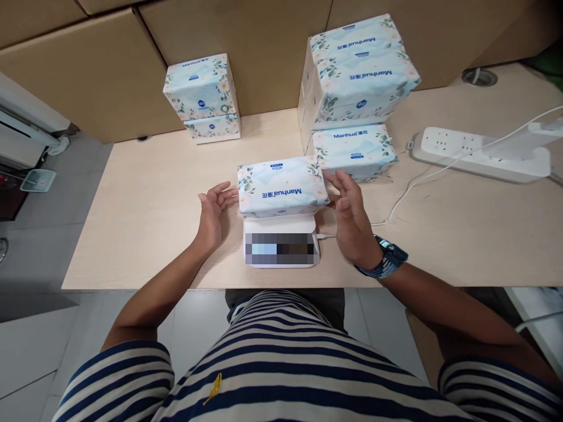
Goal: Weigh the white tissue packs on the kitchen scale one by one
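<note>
We reach both forearms in, left hand (213,212) and right hand (349,218) open, flanking the tissue pack (282,187) on the scale (281,243).

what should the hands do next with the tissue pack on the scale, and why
Probably draw both hands a little further away. The tissue pack already lies on the white scale, and the left hand and right hand are open at its ends, fingertips close to or brushing the wrapper. Any touch would likely disturb the reading.

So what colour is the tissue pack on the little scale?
The tissue pack is pale blue and white with flowers and blue lettering, seen in the head view.
</note>
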Demonstrator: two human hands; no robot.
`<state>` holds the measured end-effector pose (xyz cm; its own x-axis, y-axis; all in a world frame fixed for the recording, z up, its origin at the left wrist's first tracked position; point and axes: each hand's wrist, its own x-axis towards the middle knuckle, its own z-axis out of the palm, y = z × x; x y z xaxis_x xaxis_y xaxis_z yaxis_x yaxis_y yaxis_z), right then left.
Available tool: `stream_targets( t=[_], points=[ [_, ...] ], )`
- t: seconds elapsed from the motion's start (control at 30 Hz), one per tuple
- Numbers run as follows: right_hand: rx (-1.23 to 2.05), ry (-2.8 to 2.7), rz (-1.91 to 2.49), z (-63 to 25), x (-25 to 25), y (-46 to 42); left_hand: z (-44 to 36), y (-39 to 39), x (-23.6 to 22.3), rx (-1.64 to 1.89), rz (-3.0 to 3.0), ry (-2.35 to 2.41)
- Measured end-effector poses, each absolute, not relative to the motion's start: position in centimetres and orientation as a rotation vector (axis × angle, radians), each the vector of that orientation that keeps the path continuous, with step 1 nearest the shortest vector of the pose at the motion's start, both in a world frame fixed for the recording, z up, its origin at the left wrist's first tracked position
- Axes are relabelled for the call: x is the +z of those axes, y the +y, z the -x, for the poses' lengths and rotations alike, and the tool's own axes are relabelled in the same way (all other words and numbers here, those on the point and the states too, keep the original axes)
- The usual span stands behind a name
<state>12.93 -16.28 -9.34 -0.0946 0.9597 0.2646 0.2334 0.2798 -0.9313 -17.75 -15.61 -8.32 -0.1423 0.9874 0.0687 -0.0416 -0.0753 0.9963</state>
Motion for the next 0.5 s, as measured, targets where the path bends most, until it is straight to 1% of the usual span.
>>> stream_targets(
  t=[0.27,0.5],
  points=[
    [0.914,-1.550,1.137,-13.2,-9.7,-16.2,17.8,-16.0,-7.9,1.364,-1.165,1.307],
    [0.816,-1.602,1.114,-13.4,-10.4,-16.1,18.0,-16.3,-7.7,1.322,-1.194,1.368]
  ],
)
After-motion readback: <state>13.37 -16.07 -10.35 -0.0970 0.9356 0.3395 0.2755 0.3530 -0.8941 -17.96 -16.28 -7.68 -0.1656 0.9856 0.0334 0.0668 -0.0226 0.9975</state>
